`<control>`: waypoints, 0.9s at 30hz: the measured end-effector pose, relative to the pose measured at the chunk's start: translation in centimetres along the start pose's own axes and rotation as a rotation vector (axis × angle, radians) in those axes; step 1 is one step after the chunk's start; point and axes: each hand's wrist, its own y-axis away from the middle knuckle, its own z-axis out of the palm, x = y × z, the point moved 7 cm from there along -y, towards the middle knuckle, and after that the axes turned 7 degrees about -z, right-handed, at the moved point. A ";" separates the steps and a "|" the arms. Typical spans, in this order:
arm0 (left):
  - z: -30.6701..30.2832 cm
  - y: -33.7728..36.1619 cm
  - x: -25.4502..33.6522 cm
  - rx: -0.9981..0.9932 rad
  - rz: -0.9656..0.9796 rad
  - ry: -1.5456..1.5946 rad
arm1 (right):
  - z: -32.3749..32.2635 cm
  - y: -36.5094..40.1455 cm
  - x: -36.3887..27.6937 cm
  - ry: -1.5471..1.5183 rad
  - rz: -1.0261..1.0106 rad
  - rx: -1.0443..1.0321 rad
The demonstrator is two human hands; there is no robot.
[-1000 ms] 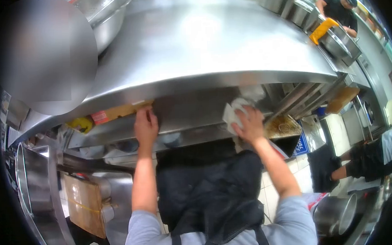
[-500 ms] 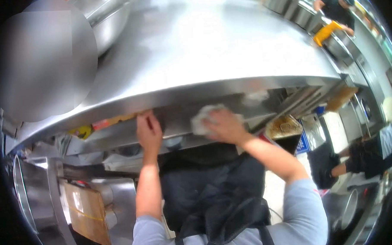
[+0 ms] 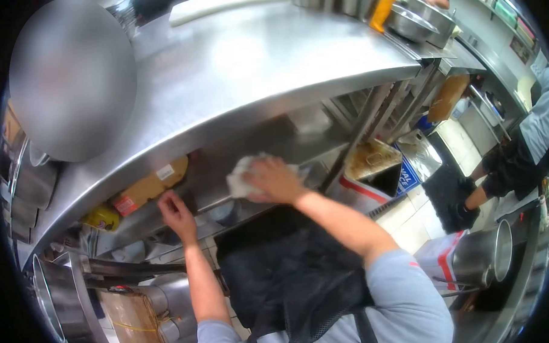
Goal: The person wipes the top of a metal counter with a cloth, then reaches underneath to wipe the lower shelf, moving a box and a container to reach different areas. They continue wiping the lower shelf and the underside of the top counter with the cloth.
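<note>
My right hand [image 3: 273, 182] presses a crumpled white cloth [image 3: 241, 177] against the steel undershelf [image 3: 214, 164] below the worktop. Beside a brown cardboard box [image 3: 154, 186] on that shelf, my left hand [image 3: 178, 217] hangs with its fingers loosely curled in; nothing shows in them. The box has a white label and a red-orange end. A yellow packet [image 3: 102, 218] lies at its left.
The steel worktop [image 3: 223, 82] spans the top of the view. Metal bowls [image 3: 411, 26] stand at its far right. A cardboard-topped bin [image 3: 374, 159] and a steel pot [image 3: 486, 255] are to my right. Another person [image 3: 530, 141] bends near the floor there.
The view has turned, so the shelf and bins sit differently. My right hand and the cloth have moved along the shelf. My left hand is lower, off the box's edge, and more of the box shows.
</note>
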 end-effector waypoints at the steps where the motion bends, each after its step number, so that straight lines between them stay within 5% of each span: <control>1: 0.1 -0.2 -0.6 0.002 -0.032 0.011 | -1.0 1.4 2.0 -0.009 0.071 -0.064; 5: 4.3 -0.3 2.1 -0.087 -0.128 0.101 | -3.8 3.8 5.7 0.021 0.133 -0.007; 11: 25.2 3.0 15.6 -0.802 0.210 -0.400 | -1.8 2.3 6.2 0.021 0.335 0.091; 13: 31.1 4.3 15.0 -0.819 0.366 -0.509 | -2.2 2.2 6.4 -0.321 0.378 0.116; 16: 37.8 4.7 11.0 -0.886 0.481 -0.615 | -1.5 2.5 6.3 -0.129 0.361 0.018; 17: 38.9 4.4 10.7 -0.890 0.488 -0.609 | -1.1 2.5 6.5 0.015 0.319 0.007; 21: 39.5 1.5 4.8 -1.132 -0.488 -0.303 | -1.3 2.7 6.8 -0.225 0.431 -0.165; 23: 35.0 0.0 9.2 -1.036 -0.497 -0.394 | -2.6 2.3 6.9 -0.159 0.342 0.127; 25: 34.4 -3.5 5.1 -0.838 -0.204 -0.490 | -1.8 2.0 8.3 -0.162 0.322 0.142; 27: 30.6 -4.7 9.4 -0.655 0.059 -0.766 | -1.1 1.4 10.2 -0.200 0.353 0.136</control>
